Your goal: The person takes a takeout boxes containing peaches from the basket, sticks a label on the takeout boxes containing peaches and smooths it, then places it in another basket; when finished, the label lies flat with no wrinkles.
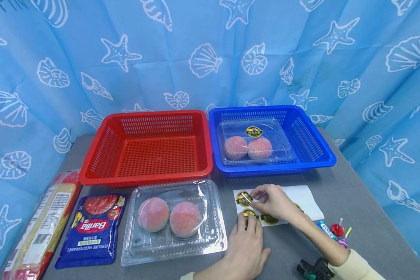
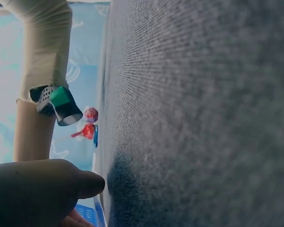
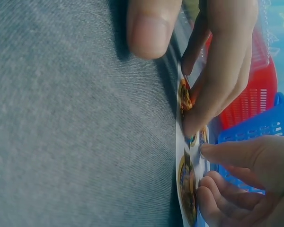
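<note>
A white sheet of round black-and-gold stickers (image 1: 302, 194) lies on the grey table. My left hand (image 1: 246, 249) rests on its near left edge, fingers extended over a lower sticker. My right hand (image 1: 274, 202) is bent over the sheet, thumb and curled forefinger right at the edge of the upper left sticker (image 1: 244, 199); I cannot tell whether they pinch it. In the right wrist view, the right thumb (image 3: 222, 152) points at the sheet (image 3: 180, 142), close to the left hand's fingers (image 3: 222, 71). Left of the hands sits a clear plastic clamshell box (image 1: 171, 249) with two pink peaches.
Behind stand a red basket (image 1: 145, 179) and a blue basket (image 1: 276, 168), the blue one holding a stickered box (image 1: 281, 146) of two peaches. At left lie a blue Barilla pouch (image 1: 91, 233) and a pasta pack (image 1: 45, 221). Lollipops (image 1: 337, 229) lie by the right forearm.
</note>
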Demonstrator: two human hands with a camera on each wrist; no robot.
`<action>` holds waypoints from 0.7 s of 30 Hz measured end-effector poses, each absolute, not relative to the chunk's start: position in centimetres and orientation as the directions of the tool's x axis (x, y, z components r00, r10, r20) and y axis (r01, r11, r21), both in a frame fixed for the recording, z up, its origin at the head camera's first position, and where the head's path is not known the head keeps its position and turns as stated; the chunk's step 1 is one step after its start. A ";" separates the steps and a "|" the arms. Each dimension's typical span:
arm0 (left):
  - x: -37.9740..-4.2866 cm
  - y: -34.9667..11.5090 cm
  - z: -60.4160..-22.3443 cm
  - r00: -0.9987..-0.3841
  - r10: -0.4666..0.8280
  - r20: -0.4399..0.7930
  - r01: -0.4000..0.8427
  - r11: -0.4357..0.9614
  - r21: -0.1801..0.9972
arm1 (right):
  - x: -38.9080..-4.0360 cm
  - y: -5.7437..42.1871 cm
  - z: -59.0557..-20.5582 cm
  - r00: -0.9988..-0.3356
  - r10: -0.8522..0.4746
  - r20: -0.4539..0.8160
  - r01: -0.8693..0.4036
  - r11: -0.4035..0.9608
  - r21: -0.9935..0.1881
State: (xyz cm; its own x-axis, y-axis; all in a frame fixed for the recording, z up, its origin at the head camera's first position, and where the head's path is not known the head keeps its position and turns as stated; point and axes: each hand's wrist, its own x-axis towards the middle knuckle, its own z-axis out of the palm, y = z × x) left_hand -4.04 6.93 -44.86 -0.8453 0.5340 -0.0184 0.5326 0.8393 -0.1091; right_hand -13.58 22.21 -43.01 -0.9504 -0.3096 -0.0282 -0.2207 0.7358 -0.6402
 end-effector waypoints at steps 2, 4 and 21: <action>-4.1 7.0 -44.9 -0.844 0.536 -0.009 0.534 0.838 -0.115 | -13.7 22.2 -42.9 -0.951 -0.306 -0.043 -0.205 0.728 -0.654; -4.2 6.9 -44.9 -0.841 0.541 0.007 0.536 0.835 -0.123 | -13.8 22.3 -42.7 -0.950 -0.306 -0.055 -0.196 0.726 -0.660; -4.5 6.9 -44.7 -0.827 0.562 0.014 0.557 0.822 -0.119 | -13.9 22.7 -42.3 -0.934 -0.355 0.049 -0.310 0.731 -0.607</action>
State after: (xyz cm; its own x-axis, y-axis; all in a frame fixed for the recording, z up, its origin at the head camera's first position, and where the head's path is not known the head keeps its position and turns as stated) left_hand -4.50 6.85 -44.71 -0.8271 0.5619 0.0138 0.5567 0.8222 -0.1188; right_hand -13.87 22.66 -42.28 -0.9335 -0.3553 0.0487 -0.3100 0.7315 -0.6073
